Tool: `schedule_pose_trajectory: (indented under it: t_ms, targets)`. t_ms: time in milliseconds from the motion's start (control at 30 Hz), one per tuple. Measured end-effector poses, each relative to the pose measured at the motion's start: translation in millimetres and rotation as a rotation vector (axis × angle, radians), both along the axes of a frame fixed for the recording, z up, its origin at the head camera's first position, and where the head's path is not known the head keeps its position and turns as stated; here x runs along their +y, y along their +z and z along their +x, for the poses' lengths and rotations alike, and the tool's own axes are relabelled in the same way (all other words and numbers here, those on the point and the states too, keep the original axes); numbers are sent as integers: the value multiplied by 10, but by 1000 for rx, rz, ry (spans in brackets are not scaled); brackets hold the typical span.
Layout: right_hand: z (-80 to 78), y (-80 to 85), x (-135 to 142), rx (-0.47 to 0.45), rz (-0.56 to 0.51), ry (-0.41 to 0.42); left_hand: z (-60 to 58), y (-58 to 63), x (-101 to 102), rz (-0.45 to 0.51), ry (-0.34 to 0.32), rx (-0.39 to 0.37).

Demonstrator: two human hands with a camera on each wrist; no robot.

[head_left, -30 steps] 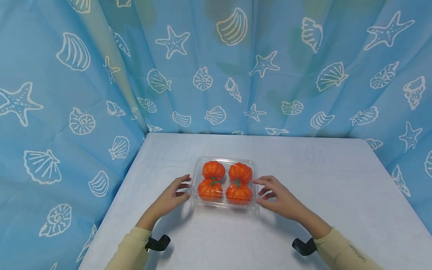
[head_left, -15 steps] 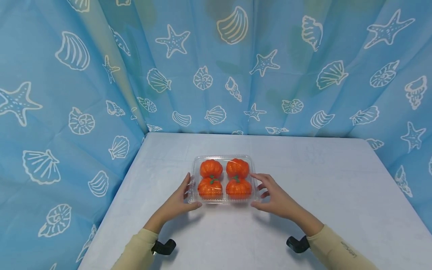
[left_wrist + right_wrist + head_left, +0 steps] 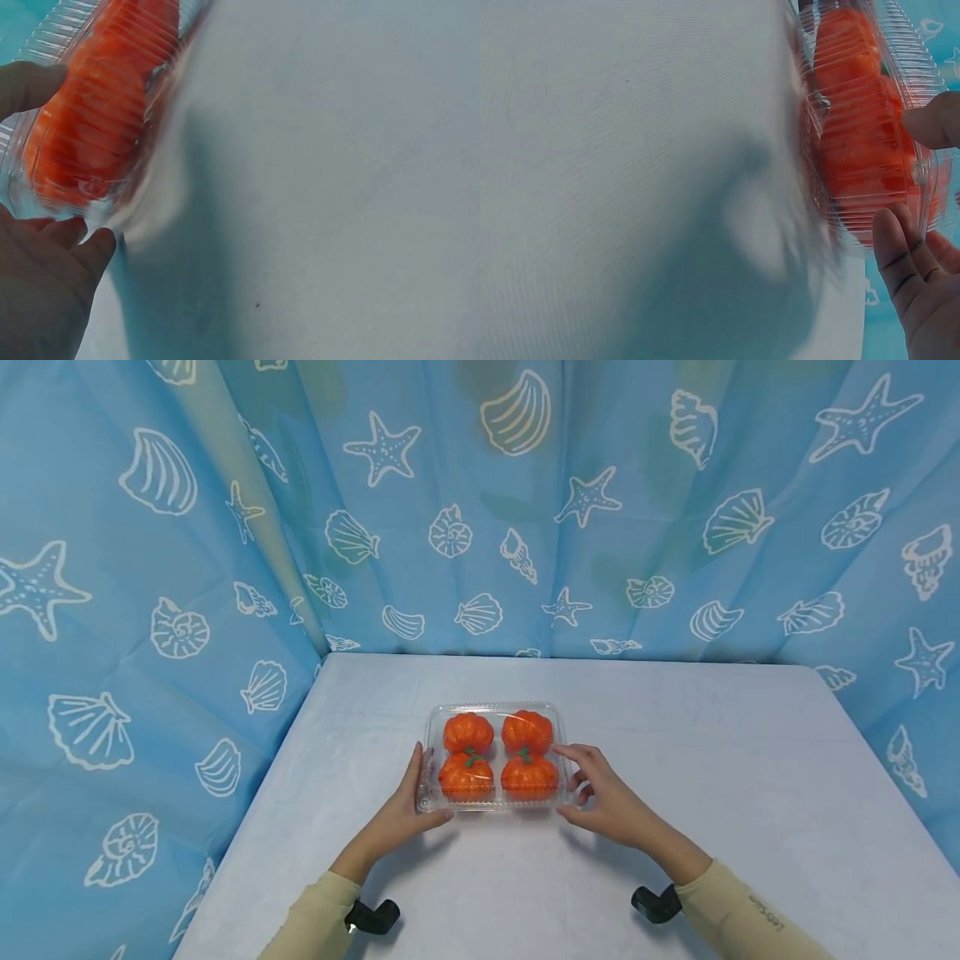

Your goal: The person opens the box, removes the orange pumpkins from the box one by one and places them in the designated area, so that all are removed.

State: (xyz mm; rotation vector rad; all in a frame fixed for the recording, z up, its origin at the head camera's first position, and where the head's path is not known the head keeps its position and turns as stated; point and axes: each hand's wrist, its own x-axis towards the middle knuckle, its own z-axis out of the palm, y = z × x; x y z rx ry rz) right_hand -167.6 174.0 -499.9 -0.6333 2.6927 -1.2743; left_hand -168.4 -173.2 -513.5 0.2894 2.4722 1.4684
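Observation:
A clear plastic clamshell box with ribbed sides stands on the table, its lid down. Several orange toy pumpkins with green stems sit inside in two rows. My left hand holds the box at its left end, thumb at the front corner and fingers along the side. At the other end my right hand grips the box, its index finger at the right edge and its thumb near the front corner. In the right wrist view, the thumb and fingers lie either side of the box's corner.
A white cloth covers the table. Behind it and to the left hangs a blue curtain printed with white shells and starfish. Black wrist-worn devices sit at both sleeve cuffs.
Both hands have closed in on the box's ends. The box has shifted slightly left and away from me, mostly in the first half second, with little movement since.

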Motion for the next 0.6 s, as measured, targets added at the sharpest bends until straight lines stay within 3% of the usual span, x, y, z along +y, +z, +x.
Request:
schedule_pose_trajectory:
  t_ms: [233,600]
  targets:
    - [0,8,-11,22,1,1,25,-9,22,42,-23,-18]
    - [-7,42,-20,30,-1,7,31,-110,21,113,-35,33]
